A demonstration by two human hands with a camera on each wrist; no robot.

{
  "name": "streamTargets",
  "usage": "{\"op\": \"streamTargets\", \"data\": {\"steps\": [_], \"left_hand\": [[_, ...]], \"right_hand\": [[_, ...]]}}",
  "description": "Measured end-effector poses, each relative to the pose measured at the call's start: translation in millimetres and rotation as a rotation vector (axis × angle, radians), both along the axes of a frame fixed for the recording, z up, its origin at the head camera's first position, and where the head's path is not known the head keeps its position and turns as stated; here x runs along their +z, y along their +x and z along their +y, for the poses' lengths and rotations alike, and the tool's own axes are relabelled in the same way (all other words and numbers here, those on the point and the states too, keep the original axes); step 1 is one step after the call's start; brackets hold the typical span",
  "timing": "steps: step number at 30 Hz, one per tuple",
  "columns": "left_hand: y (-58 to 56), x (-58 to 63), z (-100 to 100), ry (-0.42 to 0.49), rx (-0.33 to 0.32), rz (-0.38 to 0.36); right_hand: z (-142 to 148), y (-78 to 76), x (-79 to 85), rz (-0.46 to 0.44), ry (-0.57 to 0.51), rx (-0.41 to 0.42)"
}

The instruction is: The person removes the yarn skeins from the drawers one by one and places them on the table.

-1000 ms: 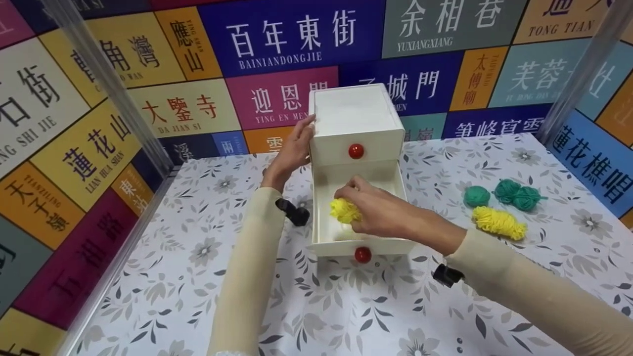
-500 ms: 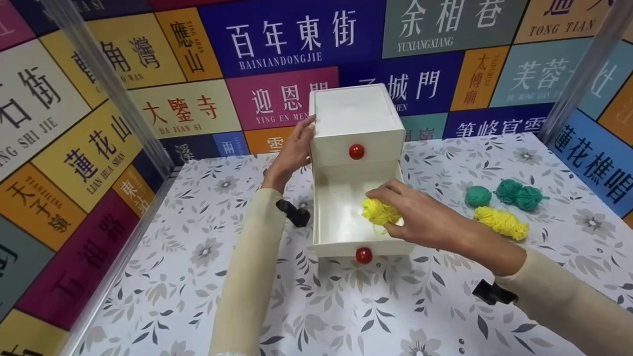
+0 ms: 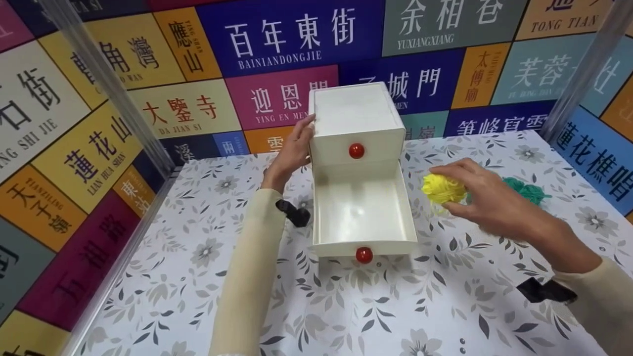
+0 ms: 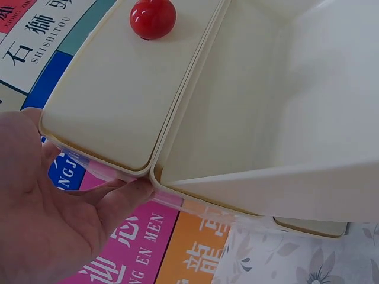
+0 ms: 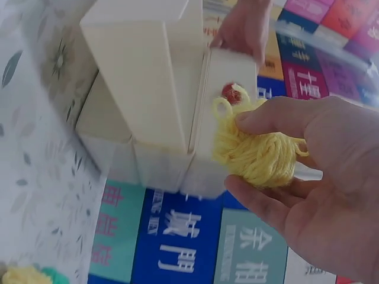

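My right hand [image 3: 499, 198] holds a skein of yellow yarn [image 3: 443, 190] between thumb and fingers, in the air to the right of a white drawer cabinet [image 3: 356, 109]. A loose loop hangs from the yarn [image 5: 260, 145] in the right wrist view. The cabinet's lower drawer [image 3: 366, 207] is pulled out, its floor bare, with a red knob [image 3: 364, 255] on its front. Above it the top drawer, with another red knob [image 3: 356, 151], is pushed in. My left hand [image 3: 292, 153] rests against the cabinet's left side, fingers near the top edge [image 4: 89, 201].
Green yarn balls [image 3: 526, 190] lie on the flowered tablecloth [image 3: 198, 296] at the right, partly behind my right hand. A second yellow skein [image 5: 26, 277] shows beside green yarn in the right wrist view. A wall of coloured sign panels [image 3: 292, 34] stands behind the cabinet.
My right hand has carried the yellow yarn out of the open drawer and over to the right, in front of the other yarn. My left hand has stayed at the cabinet's side.
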State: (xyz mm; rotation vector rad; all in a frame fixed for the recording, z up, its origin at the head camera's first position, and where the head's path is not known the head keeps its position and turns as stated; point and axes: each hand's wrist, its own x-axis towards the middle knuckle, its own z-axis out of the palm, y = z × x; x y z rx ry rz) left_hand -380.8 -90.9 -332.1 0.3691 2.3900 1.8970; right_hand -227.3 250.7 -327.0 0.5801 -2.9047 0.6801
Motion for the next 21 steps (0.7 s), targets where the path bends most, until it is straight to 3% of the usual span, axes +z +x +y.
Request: {"op": "streamTargets", "data": {"steps": [11,21], "left_hand": [[-0.7,-0.1,-0.2,-0.001,-0.005,-0.019],[-1.4,-0.4,1.5,0.021,-0.005,-0.016]], "right_hand": [[59.0,-18.5,-13.8,0.004,0.038,-0.108],[112.5,-35.5,-32.2,-0.125,0.059,-0.273]]}}
